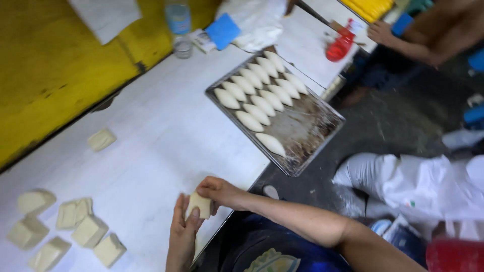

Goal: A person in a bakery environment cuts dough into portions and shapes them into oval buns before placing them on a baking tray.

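Observation:
Both my hands hold one pale dough piece (200, 205) at the near edge of the white table (161, 136). My left hand (180, 231) cups it from below and my right hand (218, 191) presses on it from the upper right. A metal baking tray (302, 136) lies further along the table's edge and carries several shaped oval dough pieces (258, 93) in rows. Several cut square dough blocks (75, 226) lie at the left of the table, and a single block (101, 139) sits apart.
Against the yellow wall (50, 65) stand a plastic bottle (178, 25), a blue scraper (222, 30) and a white cloth (257, 22). Another person's hand (383, 32) rests beside a red container (340, 45) at the top right. White sacks (418, 181) lie on the floor.

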